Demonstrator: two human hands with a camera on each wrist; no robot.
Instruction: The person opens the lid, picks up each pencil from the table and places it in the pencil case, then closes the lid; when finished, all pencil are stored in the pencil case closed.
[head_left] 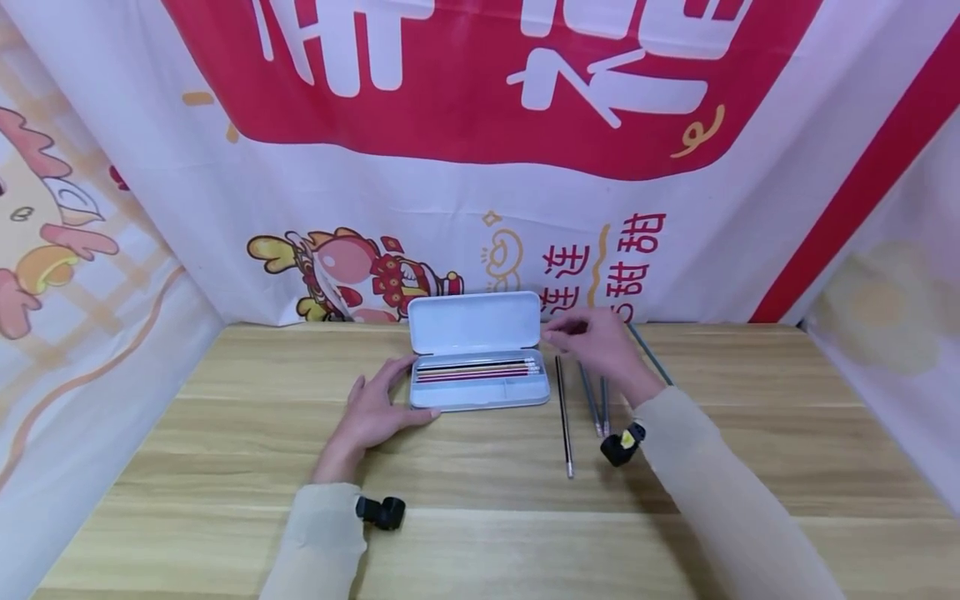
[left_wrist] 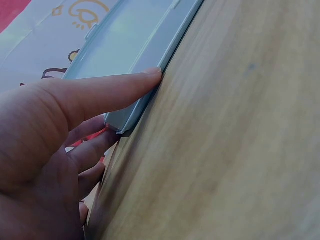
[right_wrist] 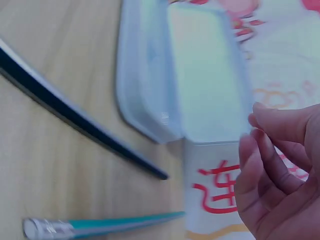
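A light blue pencil case [head_left: 480,398] lies with its lid [head_left: 475,323] raised, several pencils [head_left: 472,372] in its tray. My left hand [head_left: 375,412] grips the case's left end; in the left wrist view the thumb of that hand [left_wrist: 55,130] presses the long front edge of the case [left_wrist: 150,50], fingers round the corner. Beside the lid's right edge is my right hand [head_left: 600,343], its fingers bent. The right wrist view has the fingertips of the hand [right_wrist: 280,165] at the edge of the lid [right_wrist: 210,75]; whether they touch it I cannot tell.
Right of the case, a black pencil [head_left: 564,417] lies on the wooden table [head_left: 480,542]. Two blue-green pencils [head_left: 590,400] lie partly under my right forearm, and another [head_left: 651,354] is farther right. A printed cloth [head_left: 480,217] hangs behind the table.
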